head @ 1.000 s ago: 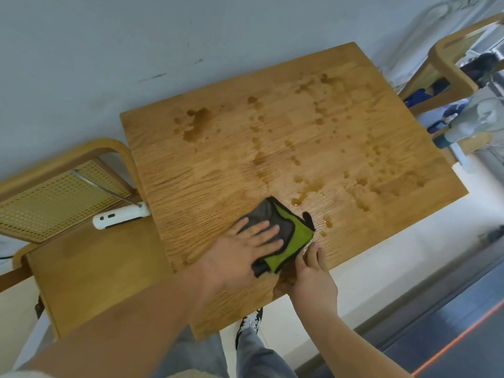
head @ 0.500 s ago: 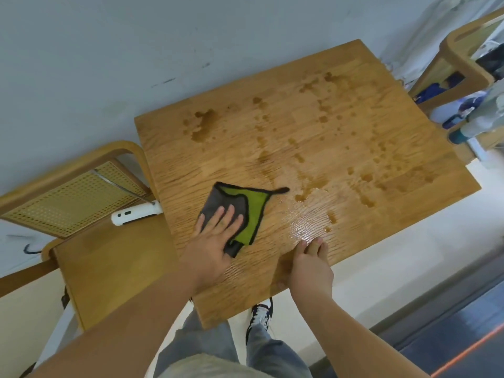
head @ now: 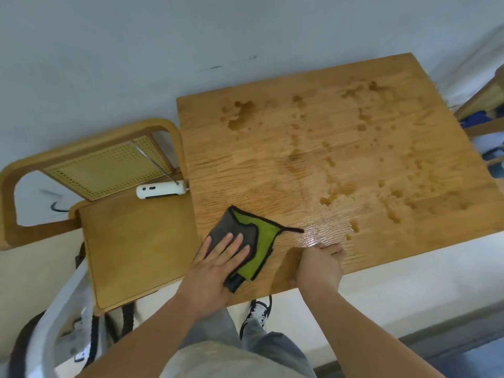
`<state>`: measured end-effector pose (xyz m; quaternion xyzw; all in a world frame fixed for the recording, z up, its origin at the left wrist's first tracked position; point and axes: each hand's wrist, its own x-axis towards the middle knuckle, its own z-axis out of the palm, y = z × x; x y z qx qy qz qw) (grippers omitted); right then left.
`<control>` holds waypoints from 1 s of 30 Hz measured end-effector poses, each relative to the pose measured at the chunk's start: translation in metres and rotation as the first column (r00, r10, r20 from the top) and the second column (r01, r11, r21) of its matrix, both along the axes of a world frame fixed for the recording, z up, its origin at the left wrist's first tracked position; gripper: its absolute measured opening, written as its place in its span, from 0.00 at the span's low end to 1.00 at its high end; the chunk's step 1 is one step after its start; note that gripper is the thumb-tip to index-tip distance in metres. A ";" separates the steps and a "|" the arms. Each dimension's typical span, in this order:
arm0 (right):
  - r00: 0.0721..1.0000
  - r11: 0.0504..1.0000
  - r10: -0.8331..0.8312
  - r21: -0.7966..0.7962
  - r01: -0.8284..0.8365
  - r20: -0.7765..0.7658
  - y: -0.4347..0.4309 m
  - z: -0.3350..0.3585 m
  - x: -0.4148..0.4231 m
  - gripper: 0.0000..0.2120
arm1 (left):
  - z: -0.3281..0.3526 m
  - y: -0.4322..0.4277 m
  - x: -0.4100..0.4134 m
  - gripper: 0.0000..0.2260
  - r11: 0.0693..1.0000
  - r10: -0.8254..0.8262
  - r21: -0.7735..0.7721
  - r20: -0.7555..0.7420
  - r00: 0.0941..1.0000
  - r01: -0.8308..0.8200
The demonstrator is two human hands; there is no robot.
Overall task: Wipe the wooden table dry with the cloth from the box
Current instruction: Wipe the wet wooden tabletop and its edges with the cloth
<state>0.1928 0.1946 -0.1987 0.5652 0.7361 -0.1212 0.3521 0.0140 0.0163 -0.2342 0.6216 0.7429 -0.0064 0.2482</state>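
L hand (head: 218, 266) flat on cloth (head: 261, 241) (palm down), R hand (head: 319, 266) on table (head: 354, 148).

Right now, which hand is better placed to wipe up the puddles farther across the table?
Left, I'd say. The left hand presses flat on the cloth, and puddles lie beyond it. The right hand only rests on the near edge of the table, with no cloth.

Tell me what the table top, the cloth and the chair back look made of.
Table top: wood, seemingly sealed; grain lines show and water beads. Cloth: soft fabric, perhaps microfibre, grey and green, black-edged. Chair back: cane-like mesh in a bent wood frame.
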 end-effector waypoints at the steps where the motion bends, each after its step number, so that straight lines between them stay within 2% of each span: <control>1: 1.000 1.000 -0.026 -0.003 0.026 -0.009 0.000 -0.001 0.000 0.48 | 0.001 -0.004 0.017 0.38 0.988 0.154 -0.022 0.001 0.988 -0.154; 3: 0.998 0.999 -0.050 0.011 0.050 -0.029 -0.001 -0.003 0.002 0.47 | -0.005 -0.011 0.064 0.39 0.946 0.325 -0.015 0.002 0.946 -0.325; 4: 0.998 0.999 -0.047 0.021 0.048 -0.038 -0.001 -0.003 0.004 0.48 | -0.005 -0.013 0.083 0.41 0.948 0.318 0.004 -0.011 0.948 -0.318; 5: 0.998 0.999 -0.045 0.026 0.047 -0.051 -0.002 -0.005 0.006 0.48 | -0.006 -0.016 0.091 0.43 0.973 0.231 0.019 -0.028 0.972 -0.231; 6: 0.996 0.998 -0.051 0.033 0.053 -0.069 -0.003 -0.005 0.008 0.48 | -0.008 -0.018 0.085 0.45 0.997 0.069 0.031 -0.042 0.997 -0.067; 8: 0.994 0.997 -0.049 0.055 0.055 -0.094 -0.002 -0.002 0.010 0.47 | -0.006 -0.018 0.046 0.42 0.973 -0.225 0.032 -0.067 0.972 0.227; 9: 0.994 0.997 -0.050 0.048 0.055 -0.100 -0.001 0.000 0.009 0.50 | -0.005 -0.014 0.023 0.39 0.958 -0.275 0.056 -0.085 0.958 0.280; 10: 0.994 0.998 -0.053 0.024 0.056 -0.100 0.000 0.003 0.009 0.54 | -0.004 -0.006 0.003 0.38 0.966 -0.245 0.060 -0.079 0.966 0.250; 11: 0.993 0.998 -0.058 0.001 0.058 -0.099 0.000 0.006 0.008 0.56 | -0.004 0.004 -0.012 0.37 0.989 -0.136 0.048 -0.068 0.988 0.140; 12: 0.994 0.998 -0.063 -0.013 0.062 -0.094 0.000 0.008 0.007 0.58 | -0.003 0.016 -0.018 0.37 0.999 0.042 0.022 -0.048 0.998 -0.041; 14: 0.994 0.997 -0.075 -0.023 0.074 -0.078 -0.001 0.012 0.006 0.59 | 0.002 0.043 -0.005 0.38 0.915 0.401 -0.029 -0.037 0.915 -0.402; 15: 0.995 0.997 -0.072 -0.025 0.070 -0.072 -0.002 0.012 0.006 0.59 | 0.007 0.055 0.008 0.39 0.876 0.478 -0.048 -0.046 0.877 -0.480; 16: 0.995 0.998 -0.065 -0.027 0.064 -0.069 -0.002 0.011 0.007 0.58 | 0.009 0.060 0.024 0.40 0.877 0.475 -0.056 -0.049 0.879 -0.477; 17: 0.996 0.998 -0.058 -0.024 0.056 -0.066 -0.002 0.010 0.008 0.57 | 0.008 0.058 0.039 0.41 0.919 0.387 -0.060 -0.048 0.921 -0.390; 19: 0.996 0.999 -0.035 0.015 0.037 -0.085 -0.003 0.005 0.012 0.47 | 0.007 0.042 0.056 0.41 0.998 0.012 -0.055 -0.020 1.000 -0.013; 21: 0.995 0.998 -0.030 0.050 0.035 -0.095 -0.003 0.001 0.013 0.39 | 0.009 0.036 0.034 0.36 0.943 -0.331 -0.018 0.029 0.943 0.332; 23: 0.994 0.998 -0.039 0.039 0.043 -0.098 -0.002 -0.001 0.011 0.41 | 0.009 0.052 -0.007 0.33 0.890 -0.456 0.001 0.025 0.890 0.456; 25: 0.994 0.999 -0.042 0.022 0.044 -0.106 0.000 0.000 0.010 0.45 | 0.007 0.073 -0.035 0.36 0.925 -0.379 -0.005 -0.029 0.925 0.379; 27: 0.991 0.998 -0.060 0.021 0.063 -0.118 -0.002 0.001 0.009 0.45 | 0.001 0.088 -0.036 0.39 0.998 -0.046 0.037 -0.054 0.998 0.048; 29: 0.989 0.996 -0.075 0.027 0.079 -0.124 -0.004 0.002 0.011 0.46 | -0.001 0.102 -0.010 0.38 0.962 0.273 0.006 -0.056 0.960 -0.273; 30: 0.988 0.996 -0.079 0.023 0.083 -0.134 -0.005 0.002 0.012 0.47 | 0.000 0.107 0.008 0.38 0.941 0.336 -0.012 -0.057 0.940 -0.337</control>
